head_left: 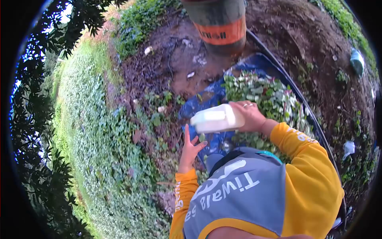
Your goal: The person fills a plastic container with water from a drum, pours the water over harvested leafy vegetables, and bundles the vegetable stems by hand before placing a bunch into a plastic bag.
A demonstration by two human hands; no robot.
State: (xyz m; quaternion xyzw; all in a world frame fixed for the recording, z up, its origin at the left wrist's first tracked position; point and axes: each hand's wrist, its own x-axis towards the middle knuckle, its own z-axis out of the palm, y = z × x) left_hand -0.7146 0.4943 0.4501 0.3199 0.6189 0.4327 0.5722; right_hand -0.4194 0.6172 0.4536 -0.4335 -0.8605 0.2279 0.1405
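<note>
A white, boxy plastic jug [217,118] is tipped on its side, its narrow end pointing left. My right hand [251,116] grips the jug's right end, with a ring on one finger. Just below the narrow end, my left hand [191,150] is open, fingers apart and holding nothing. A small green leaf or similar bit [202,137] shows near its fingertips; whether they touch I cannot tell. Beneath the jug spreads a blue plastic sheet [207,97], and a heap of leafy green cuttings [260,89] lies on it.
A large drum with an orange band [223,32] stands on muddy ground beyond the sheet. A black hose [304,101] curves along the sheet's right side. Dense low plants [115,159] cover the left. Scraps of litter, including a white plastic bag [348,149], dot the soil.
</note>
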